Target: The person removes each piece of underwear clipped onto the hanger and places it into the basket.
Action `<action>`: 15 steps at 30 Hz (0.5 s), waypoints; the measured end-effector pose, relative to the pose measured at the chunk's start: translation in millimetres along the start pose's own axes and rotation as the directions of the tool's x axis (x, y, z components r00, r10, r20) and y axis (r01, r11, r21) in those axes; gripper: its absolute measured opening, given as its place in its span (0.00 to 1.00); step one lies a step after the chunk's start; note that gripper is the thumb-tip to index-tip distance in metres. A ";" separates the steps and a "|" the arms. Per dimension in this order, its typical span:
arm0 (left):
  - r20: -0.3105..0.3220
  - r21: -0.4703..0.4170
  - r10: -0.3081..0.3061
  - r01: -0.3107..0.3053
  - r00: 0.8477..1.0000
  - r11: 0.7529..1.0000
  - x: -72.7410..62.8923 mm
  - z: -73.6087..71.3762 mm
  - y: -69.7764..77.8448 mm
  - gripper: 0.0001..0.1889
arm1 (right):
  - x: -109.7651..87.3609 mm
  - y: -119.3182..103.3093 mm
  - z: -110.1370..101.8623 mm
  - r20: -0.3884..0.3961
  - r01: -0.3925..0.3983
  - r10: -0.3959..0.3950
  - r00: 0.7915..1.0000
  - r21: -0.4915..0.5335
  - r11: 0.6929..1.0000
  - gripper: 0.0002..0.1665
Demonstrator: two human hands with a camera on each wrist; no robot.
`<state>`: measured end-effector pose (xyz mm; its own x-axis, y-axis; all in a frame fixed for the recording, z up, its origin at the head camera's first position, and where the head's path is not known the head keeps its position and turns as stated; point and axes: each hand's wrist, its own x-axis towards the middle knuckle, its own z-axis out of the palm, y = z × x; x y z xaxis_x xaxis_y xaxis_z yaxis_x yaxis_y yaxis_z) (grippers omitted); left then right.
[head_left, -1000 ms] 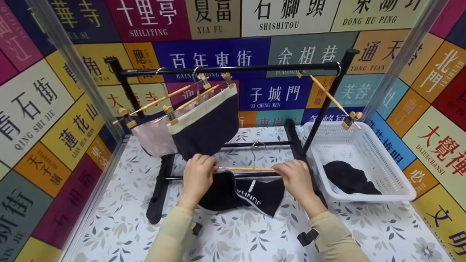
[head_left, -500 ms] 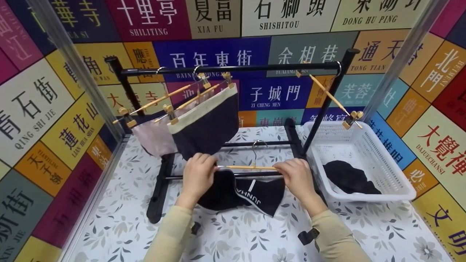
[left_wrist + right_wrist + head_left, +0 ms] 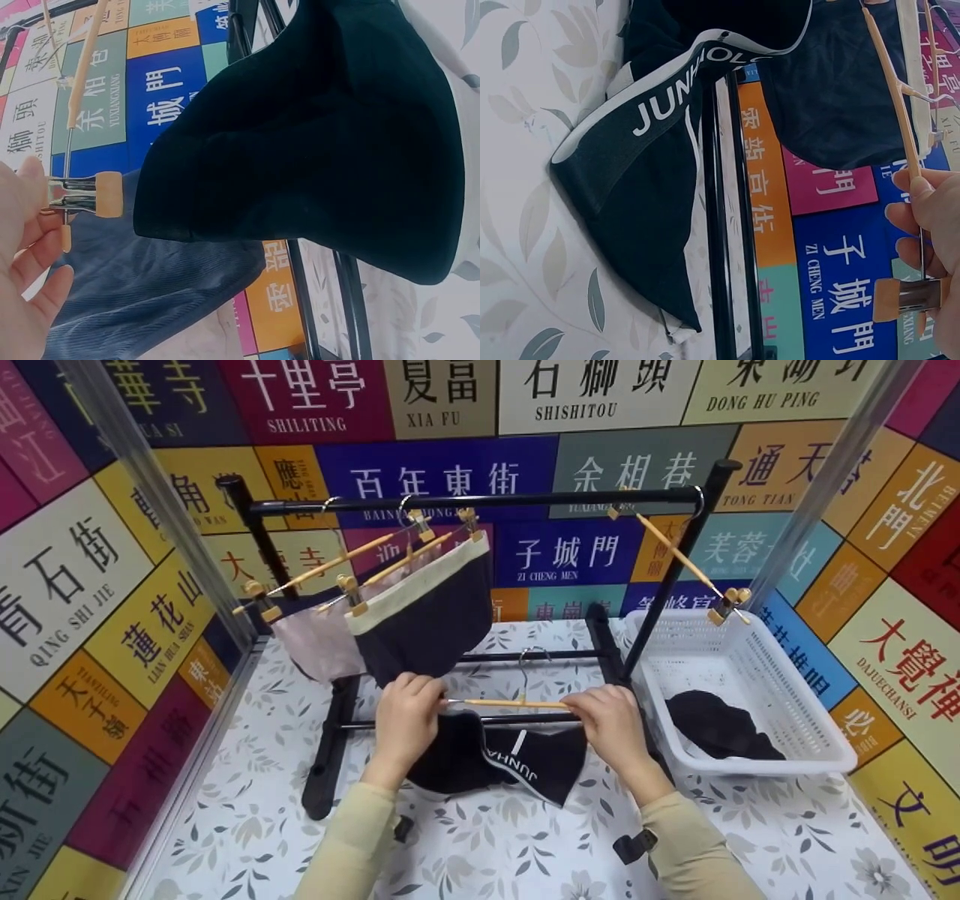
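In the head view, my left hand (image 3: 409, 720) and right hand (image 3: 611, 727) hold the two ends of a wooden clip hanger (image 3: 510, 703). Its metal hook points up and away from me. At the left end, my fingers are at a clip (image 3: 109, 193), partly hiding it. My right thumb and fingers grip the rod next to the other clip (image 3: 887, 300), which sticks out beside them. Below the hanger is a pair of black underpants (image 3: 540, 757) with a white-lettered waistband. The clips appear apart from this cloth.
A black rack (image 3: 525, 499) stands ahead. Navy cloth with a cream band (image 3: 427, 615) and pinkish cloth (image 3: 319, 641) hang at its left. Another clip hanger (image 3: 679, 555) hangs at its right. A white basket (image 3: 814, 701) holds black cloth (image 3: 720, 727).
My hands and the hanger between them have risen very slightly. The underpants and everything on the rack look nearly the same.
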<state>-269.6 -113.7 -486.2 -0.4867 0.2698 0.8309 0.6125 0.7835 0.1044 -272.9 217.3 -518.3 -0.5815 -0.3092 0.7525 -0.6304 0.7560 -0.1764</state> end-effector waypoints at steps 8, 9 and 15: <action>0.024 -0.007 0.024 -0.023 0.999 1.000 -3.8 1.3 -1.9 0.09 | -1.1 1.3 -0.2 -0.003 0.000 0.000 1.000 0.001 1.000 0.08; 0.030 -0.005 0.023 -0.023 0.999 1.000 -4.2 1.4 -2.0 0.10 | -1.4 1.6 -0.1 -0.002 -0.001 0.001 1.000 0.001 1.000 0.08; 0.079 0.006 0.006 -0.006 0.997 1.000 -5.9 0.1 -0.3 0.12 | -2.9 1.7 -0.7 0.006 -0.007 0.007 1.000 0.003 1.000 0.08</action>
<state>-267.0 -115.5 -491.2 -0.5308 0.3176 0.7857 0.6120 0.7850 0.0961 -271.9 219.9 -520.3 -0.5892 -0.3070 0.7474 -0.6277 0.7563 -0.1842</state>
